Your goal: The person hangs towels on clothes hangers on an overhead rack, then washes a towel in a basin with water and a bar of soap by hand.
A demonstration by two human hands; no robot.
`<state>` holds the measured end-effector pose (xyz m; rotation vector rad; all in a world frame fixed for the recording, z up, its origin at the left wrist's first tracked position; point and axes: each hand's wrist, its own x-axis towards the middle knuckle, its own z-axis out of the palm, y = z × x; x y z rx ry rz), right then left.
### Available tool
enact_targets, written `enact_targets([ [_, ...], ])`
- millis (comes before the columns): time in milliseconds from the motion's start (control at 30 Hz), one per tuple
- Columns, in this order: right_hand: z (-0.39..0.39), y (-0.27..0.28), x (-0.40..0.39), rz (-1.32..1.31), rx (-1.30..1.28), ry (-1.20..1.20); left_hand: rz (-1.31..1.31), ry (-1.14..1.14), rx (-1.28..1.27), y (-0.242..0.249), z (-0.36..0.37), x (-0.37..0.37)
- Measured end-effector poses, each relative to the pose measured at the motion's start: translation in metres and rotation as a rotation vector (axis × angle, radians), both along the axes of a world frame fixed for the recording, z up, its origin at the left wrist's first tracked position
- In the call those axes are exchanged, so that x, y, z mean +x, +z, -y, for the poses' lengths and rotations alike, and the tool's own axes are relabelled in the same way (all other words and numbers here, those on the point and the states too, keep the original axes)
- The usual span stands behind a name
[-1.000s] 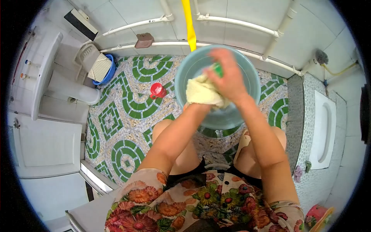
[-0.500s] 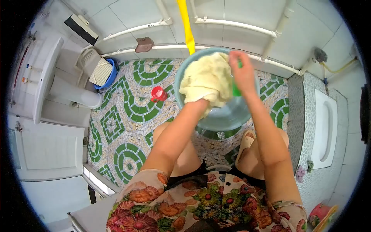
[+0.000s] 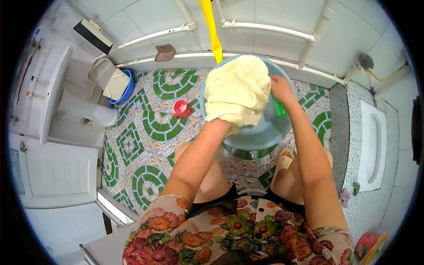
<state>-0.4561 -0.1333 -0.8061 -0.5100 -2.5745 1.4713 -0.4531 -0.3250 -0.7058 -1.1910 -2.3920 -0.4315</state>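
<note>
A pale yellow cloth (image 3: 238, 88) is bunched above the grey-blue basin (image 3: 256, 142) and covers its left and middle part. My left hand (image 3: 222, 126) reaches in under the cloth's near edge; its fingers are hidden by the cloth, which drapes over them. At the cloth's right side, my right hand (image 3: 283, 91) is closed round a green object (image 3: 279, 107) that sticks out below the palm. The fingertips are beside the cloth's edge. Part of the basin's inside shows below and right of the cloth.
A red cup (image 3: 182, 108) stands on the patterned floor left of the basin. Farther left are a blue basin (image 3: 128, 90) with a ribbed board (image 3: 118, 85), and a white sink (image 3: 55, 92). A yellow strip (image 3: 212, 31) hangs behind. A squat toilet (image 3: 371, 148) lies at right.
The cloth has spread wider and higher over my left hand. My right hand has moved slightly down and right with the green object.
</note>
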Motion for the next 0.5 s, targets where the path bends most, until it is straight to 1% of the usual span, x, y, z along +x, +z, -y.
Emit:
enact_targets([
  [33,0.003,-0.015,0.003,0.044,0.172,0.096,0.003,0.021,0.026,0.001,0.002,-0.001],
  [67,0.012,-0.022,0.007,0.159,0.255,0.233,0.006,0.043,0.053,0.001,0.004,-0.002],
  [100,0.025,-0.032,0.017,0.155,0.272,0.275,0.011,0.064,0.079,0.002,0.005,-0.002],
  [133,0.039,-0.038,0.028,0.1,0.225,0.342,0.088,0.071,0.102,0.003,0.005,0.0],
  [200,0.074,0.002,0.049,0.351,0.224,0.502,0.242,0.084,0.148,0.006,0.003,0.004],
  [267,0.079,-0.091,0.046,-0.216,0.248,0.712,0.362,0.086,0.197,0.003,0.006,0.005],
  [333,0.082,-0.084,0.042,-0.171,0.126,0.549,0.433,0.073,0.237,-0.004,0.007,0.001],
  [367,0.075,-0.077,0.035,-0.122,-0.219,0.511,0.455,0.055,0.254,-0.009,0.009,-0.003],
  [400,0.069,-0.07,0.027,-0.094,-0.616,0.431,0.465,0.038,0.268,-0.014,0.011,-0.007],
  [433,0.063,-0.063,0.019,-0.08,-0.954,0.319,0.473,0.025,0.286,-0.019,0.012,-0.01],
  [467,0.056,-0.023,0.018,0.037,-1.386,0.219,0.487,0.01,0.306,-0.026,0.014,-0.014],
  [500,0.054,-0.007,0.015,-0.003,-1.421,0.158,0.51,-0.009,0.335,-0.031,0.016,-0.018],
])
